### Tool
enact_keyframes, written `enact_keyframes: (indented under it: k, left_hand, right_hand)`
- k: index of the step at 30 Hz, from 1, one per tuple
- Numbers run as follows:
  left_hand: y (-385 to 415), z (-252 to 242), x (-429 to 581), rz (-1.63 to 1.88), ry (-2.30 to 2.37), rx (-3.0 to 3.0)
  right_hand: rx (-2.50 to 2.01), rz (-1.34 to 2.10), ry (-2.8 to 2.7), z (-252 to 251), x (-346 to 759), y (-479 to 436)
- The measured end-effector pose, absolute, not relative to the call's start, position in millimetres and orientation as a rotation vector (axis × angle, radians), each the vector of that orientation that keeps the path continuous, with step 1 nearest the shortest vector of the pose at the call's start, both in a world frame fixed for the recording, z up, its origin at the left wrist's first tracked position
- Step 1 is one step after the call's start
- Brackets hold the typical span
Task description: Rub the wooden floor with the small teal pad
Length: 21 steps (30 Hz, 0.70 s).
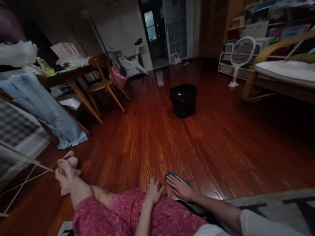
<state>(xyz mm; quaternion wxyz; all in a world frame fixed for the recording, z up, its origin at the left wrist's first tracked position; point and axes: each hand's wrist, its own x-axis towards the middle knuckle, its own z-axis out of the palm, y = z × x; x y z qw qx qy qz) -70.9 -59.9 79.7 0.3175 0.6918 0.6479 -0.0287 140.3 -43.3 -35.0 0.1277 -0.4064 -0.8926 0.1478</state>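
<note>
My left hand (154,191) rests at the edge of my thigh in dark pink shorts (137,217). Its fingers are spread, and nothing is in them. Just beside it, my right hand (181,187) lies over a small dark blue thing (169,175) on the wooden floor, with the fingers stretched out across it. Most of that blue thing is hidden under the hand, so its kind cannot be made out. Below the right wrist is a dark object with a pale rim (185,202), partly covered by my arm.
A black bin (185,101) stands on the floor (142,136) ahead. At left are a table, a wooden chair (103,82) and jeans (45,111). An electric swatter (240,57) and a wooden-armed seat (297,76) are at right. A patterned rug (279,210) lies under me.
</note>
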Motion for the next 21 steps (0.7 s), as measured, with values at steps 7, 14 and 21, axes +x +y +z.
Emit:
enact_keyframes:
  k: [7, 14, 21]
  left_hand:
    - [-60, 81, -69, -0.084, 1.704, 1.808]
    - [-58, 80, -69, -0.089, 1.688, 1.819]
    - [-59, 81, -70, -0.083, 1.685, 1.810]
  right_hand:
    - [-1.586, 0.336, -2.380, -32, 285, -21]
    - [-2.290, -0.030, -1.562, -55, 369, -54]
    - [-2.143, 0.000, -1.770, -85, 256, -88]
